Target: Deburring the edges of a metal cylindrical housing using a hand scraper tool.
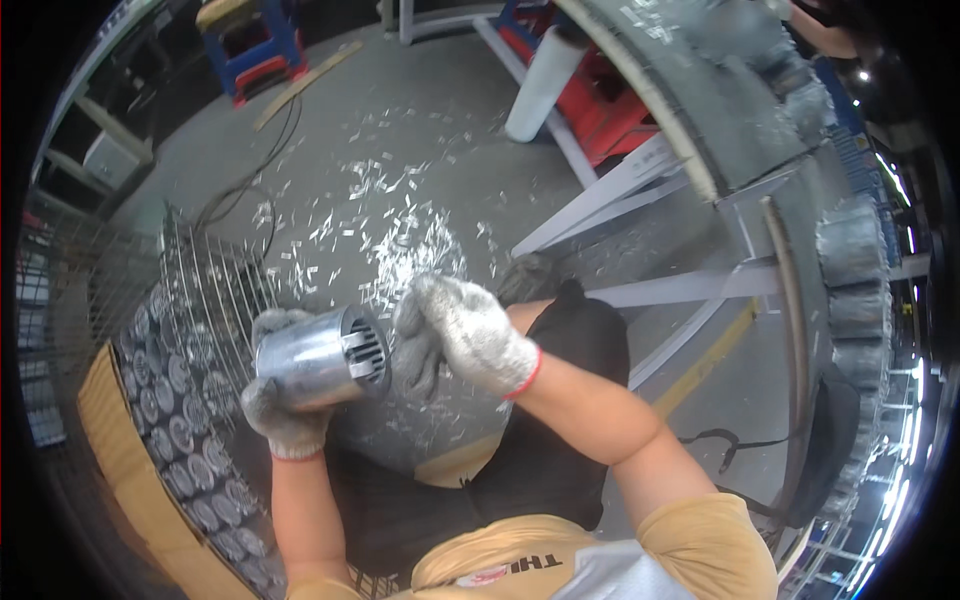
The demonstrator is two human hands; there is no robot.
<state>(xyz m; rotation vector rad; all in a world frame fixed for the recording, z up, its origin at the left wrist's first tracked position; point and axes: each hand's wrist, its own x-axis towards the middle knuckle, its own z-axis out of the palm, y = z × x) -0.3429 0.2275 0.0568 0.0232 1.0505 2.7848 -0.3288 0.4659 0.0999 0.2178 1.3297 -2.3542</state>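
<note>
A shiny metal cylinder [305, 362] lies tilted on its side in front of me, its open end turned to the right. Dark slots and fins show inside that end, with a pale strip at its rim. My left hand [285, 418], in a grey-white work glove, is closed around the cylinder from the left and below. Just right of the open end, my gloved right hand [470, 335] is held with its fingers curled together. Whatever those fingers may hold is hidden. I see a small gap between them and the cylinder.
Small shiny metal scraps [415, 245] litter the grey floor. At left, a wire basket [215, 290] with a cardboard side [140, 465] holds several similar cylinders. A table [690, 150] on white legs stands at right, stacked metal parts [855, 300] along its side. A blue-red stool [262, 50] stands far left.
</note>
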